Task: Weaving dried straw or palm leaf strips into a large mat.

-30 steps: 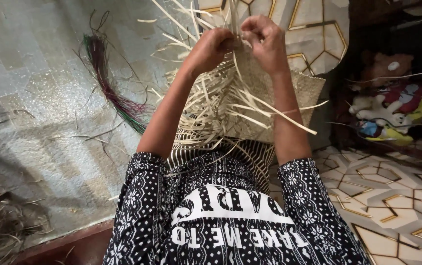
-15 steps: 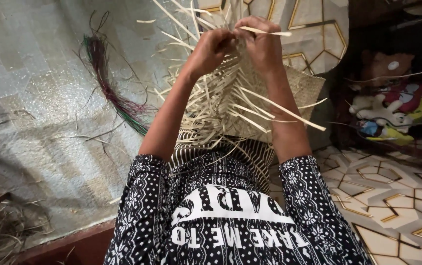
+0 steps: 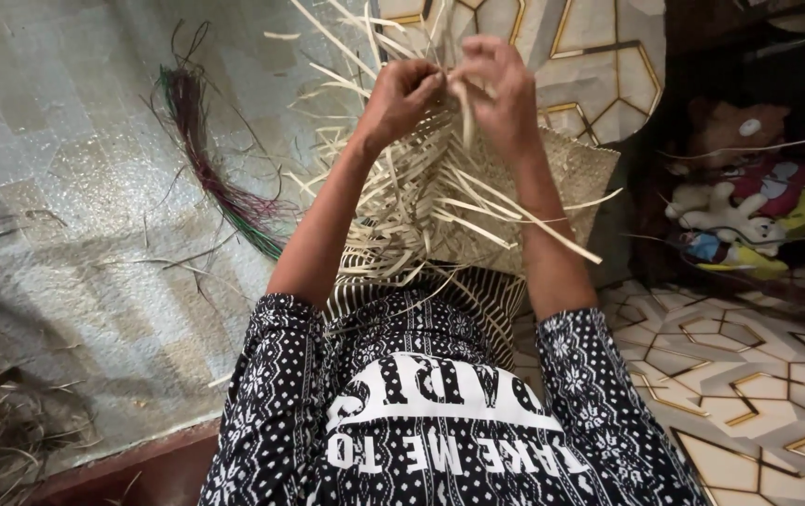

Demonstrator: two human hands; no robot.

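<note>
Landmark: I take the woven mat (image 3: 552,178) on the lap.
Left hand (image 3: 402,94): at the mat's far edge, its grip pinched narrow on pale strips (image 3: 421,201).
Right hand (image 3: 501,94): touching the left; half a second ago it held one strip out sideways, now I see that strip bent down into the weave.
Meaning: I judge one strip just tucked.
Beside: coloured strands (image 3: 224,192) lie left of the mat on the floor (image 3: 65,187).
</note>
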